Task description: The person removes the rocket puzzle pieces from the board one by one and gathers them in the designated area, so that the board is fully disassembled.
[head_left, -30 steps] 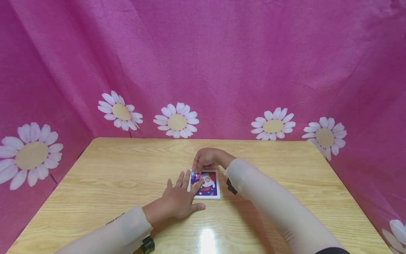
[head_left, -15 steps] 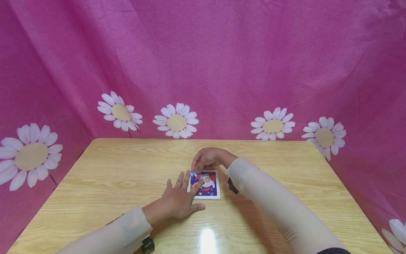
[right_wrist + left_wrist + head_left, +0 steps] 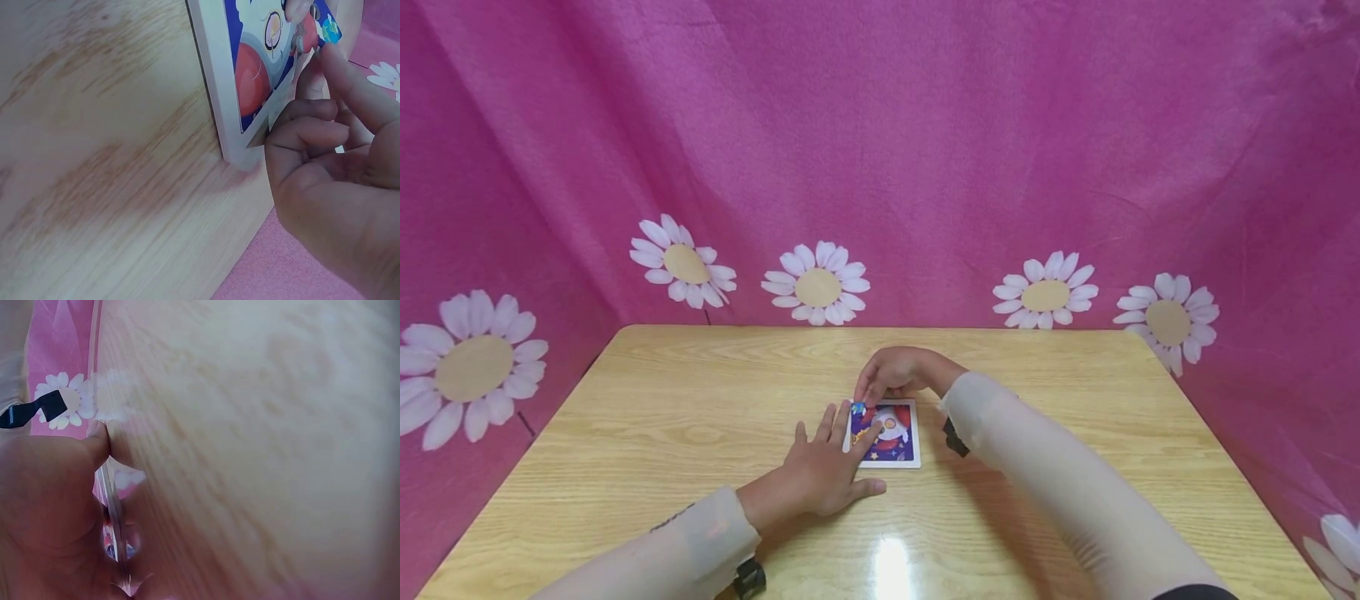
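Near the middle of the head view, the white-framed puzzle lies on the tabletop, its dark printed face up. The left hand spreads wide with fingers straight, one across the picture and another along the frame's left edge; it rests where it did a second ago. The right hand arches over the puzzle's upper left corner, narrow, thumb and finger pinching a small corner piece with a blue-green print. In the right wrist view that piece, at upper right, sits tilted and pokes out past the frame. Compared with a second ago, the right sleeve lies slightly farther right, and more of the piece's blue shows below the fingertips.
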